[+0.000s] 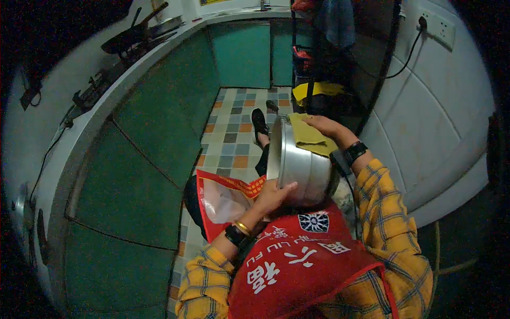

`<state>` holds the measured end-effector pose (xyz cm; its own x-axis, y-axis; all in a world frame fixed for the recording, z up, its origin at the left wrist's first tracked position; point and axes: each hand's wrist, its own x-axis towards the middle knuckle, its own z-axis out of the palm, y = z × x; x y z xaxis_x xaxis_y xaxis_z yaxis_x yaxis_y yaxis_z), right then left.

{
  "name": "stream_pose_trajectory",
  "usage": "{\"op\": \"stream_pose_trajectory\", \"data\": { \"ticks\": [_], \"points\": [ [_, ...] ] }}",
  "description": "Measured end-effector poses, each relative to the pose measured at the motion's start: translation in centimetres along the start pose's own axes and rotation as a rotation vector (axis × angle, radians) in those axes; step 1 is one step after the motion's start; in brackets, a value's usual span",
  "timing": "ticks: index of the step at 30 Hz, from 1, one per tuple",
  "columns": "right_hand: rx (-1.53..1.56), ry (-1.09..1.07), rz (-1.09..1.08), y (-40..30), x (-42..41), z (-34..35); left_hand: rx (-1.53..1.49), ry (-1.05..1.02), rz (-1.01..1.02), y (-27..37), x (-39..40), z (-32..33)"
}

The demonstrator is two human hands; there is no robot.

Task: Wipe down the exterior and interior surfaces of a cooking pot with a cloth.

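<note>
A silvery metal pot [306,175] lies tipped on its side over my lap, its mouth turned to the left. My left hand [275,196] grips the lower rim, with the thumb on the outer wall. On the upper side of the pot, my right hand [324,127] presses a folded yellow-green cloth [308,135] against the metal. The pot's inside is mostly hidden from this angle. A red apron [303,271] bearing writing covers my front, and its clear-panelled red-edged part [223,203] spreads over my knee.
Green cabinets [131,159] run along the left under a counter with a wok [127,40] and a gas stove [95,85]. A dark rack [305,60] stands ahead on the right. A black cord [410,56] hangs from the wall socket [438,30]. Checkered tiles [235,119] cover the floor.
</note>
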<state>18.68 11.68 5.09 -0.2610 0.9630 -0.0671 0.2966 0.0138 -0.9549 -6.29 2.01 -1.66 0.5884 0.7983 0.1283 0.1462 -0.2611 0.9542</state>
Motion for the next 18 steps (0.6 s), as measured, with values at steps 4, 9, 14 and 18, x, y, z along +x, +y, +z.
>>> {"op": "stream_pose_trajectory", "data": {
  "ticks": [4,9,14,18],
  "points": [
    [-0.360,0.065,-0.005,0.7,0.9,-0.5,-0.043,0.063,-0.010,1.0,0.7,0.3],
    [-0.619,0.076,-0.004,1.7,1.8,0.1,0.124,0.009,-0.391,2.8,1.0,-1.3],
    [-0.680,0.115,-0.022,2.6,3.5,0.3,-0.048,0.049,-0.045,-5.4,-0.6,0.4],
    [-0.680,0.117,0.105,2.9,3.0,-0.4,-0.268,0.062,-0.064,-2.3,-1.3,0.7]
  ]
}}
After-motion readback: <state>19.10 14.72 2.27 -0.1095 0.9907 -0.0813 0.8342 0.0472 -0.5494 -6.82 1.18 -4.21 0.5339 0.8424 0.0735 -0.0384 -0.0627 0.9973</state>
